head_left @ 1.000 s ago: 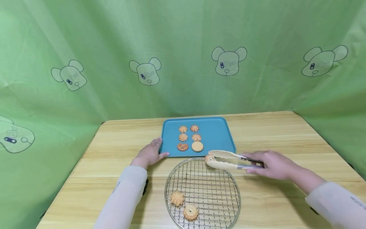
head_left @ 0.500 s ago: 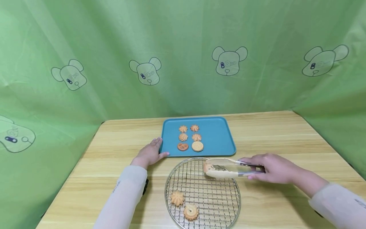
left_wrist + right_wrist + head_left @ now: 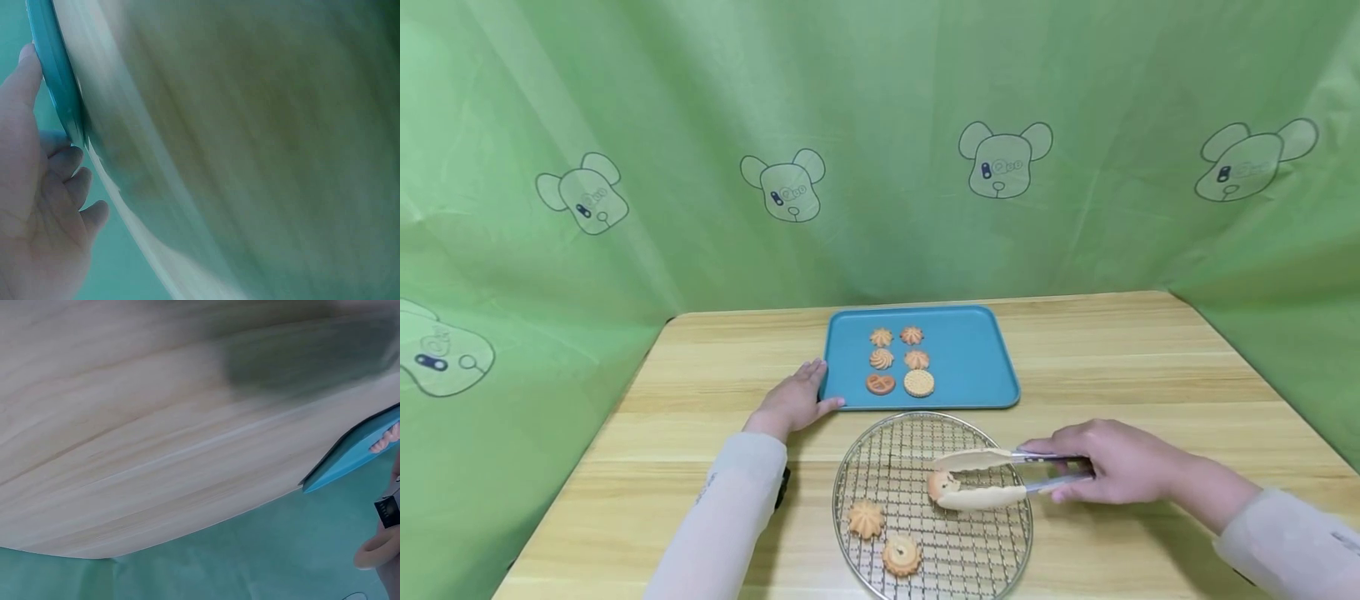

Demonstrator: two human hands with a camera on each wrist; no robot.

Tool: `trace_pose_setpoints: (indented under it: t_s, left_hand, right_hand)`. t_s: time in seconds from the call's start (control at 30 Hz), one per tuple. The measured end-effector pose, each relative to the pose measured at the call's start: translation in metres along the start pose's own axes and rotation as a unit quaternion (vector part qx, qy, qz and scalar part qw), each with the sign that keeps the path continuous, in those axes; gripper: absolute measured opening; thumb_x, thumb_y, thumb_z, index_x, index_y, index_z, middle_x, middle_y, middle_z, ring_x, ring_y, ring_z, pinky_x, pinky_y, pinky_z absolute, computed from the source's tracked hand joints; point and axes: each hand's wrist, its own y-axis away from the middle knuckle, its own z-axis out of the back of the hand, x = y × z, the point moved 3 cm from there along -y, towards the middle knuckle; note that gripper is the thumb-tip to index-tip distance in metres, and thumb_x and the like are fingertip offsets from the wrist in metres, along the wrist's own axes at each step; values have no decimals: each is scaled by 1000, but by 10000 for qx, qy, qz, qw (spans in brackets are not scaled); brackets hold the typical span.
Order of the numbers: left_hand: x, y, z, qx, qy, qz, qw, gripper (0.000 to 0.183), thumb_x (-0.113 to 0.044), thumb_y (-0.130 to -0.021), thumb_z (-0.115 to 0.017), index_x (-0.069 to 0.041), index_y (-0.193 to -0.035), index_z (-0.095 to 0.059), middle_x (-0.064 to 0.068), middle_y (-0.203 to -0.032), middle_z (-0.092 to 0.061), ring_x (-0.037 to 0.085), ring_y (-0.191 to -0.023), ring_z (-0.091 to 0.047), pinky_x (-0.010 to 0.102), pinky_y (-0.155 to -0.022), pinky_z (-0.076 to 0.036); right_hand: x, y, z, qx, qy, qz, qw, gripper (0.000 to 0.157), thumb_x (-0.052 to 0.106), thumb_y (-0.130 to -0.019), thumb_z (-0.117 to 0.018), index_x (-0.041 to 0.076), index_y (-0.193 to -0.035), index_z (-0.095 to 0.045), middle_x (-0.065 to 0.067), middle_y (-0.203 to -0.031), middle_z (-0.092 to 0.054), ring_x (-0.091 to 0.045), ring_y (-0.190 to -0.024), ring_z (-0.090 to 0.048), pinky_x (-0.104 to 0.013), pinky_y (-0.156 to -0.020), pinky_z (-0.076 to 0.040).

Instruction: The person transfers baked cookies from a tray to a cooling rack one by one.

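Observation:
In the head view my left hand (image 3: 793,402) rests at the front left corner of the blue tray (image 3: 977,367), thumb along the front rim and fingers at the left side. My right hand (image 3: 1120,462) grips metal tongs (image 3: 985,498) with pale scalloped ends. The tong ends are spread apart over the round wire rack (image 3: 981,567). A round, ridged cookie (image 3: 940,485) sits at their tips, above the lower end and partly hidden by it. A flower-shaped cookie (image 3: 866,519) and a ring-like cookie (image 3: 901,556) lie at the rack's front left.
On the tray, cookies stand in two columns, among them a pretzel-shaped cookie (image 3: 881,383) and a flat round biscuit (image 3: 919,383). The wooden table (image 3: 700,375) carries tray and rack, the rack right in front of the tray. Green curtain (image 3: 887,250) surrounds the back and sides.
My right hand has drawn the tongs and the cookie from the rack's far edge toward me, to its middle. The tong ends have spread wider. My left hand has stayed put.

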Motion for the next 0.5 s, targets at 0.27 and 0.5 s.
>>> trace_pose_setpoints:
  t_s: [0.27, 0.5]
  left_hand:
    - [0, -1, -1, 0, 19, -10, 10000, 84, -56, -93, -47, 1, -150, -22, 14, -156, -18, 30, -142, -17, 42, -115, -18]
    - [0, -1, -2, 41, -5, 28, 10000, 84, -57, -93, -47, 0, -150, -21, 13, -156, -18, 30, -142, -16, 41, -115, -17]
  right_hand:
    - [6, 0, -3, 63, -141, 346, 9993, 55, 33, -80, -77, 14, -129, -61, 27, -77, -44, 10, -58, -36, -7, -50, -32]
    - [12, 1, -3, 78, -302, 700, 9971, 55, 33, -78, -79, 11, -126, -63, 25, -78, -46, 10, -58, -38, -1, -52, -29]
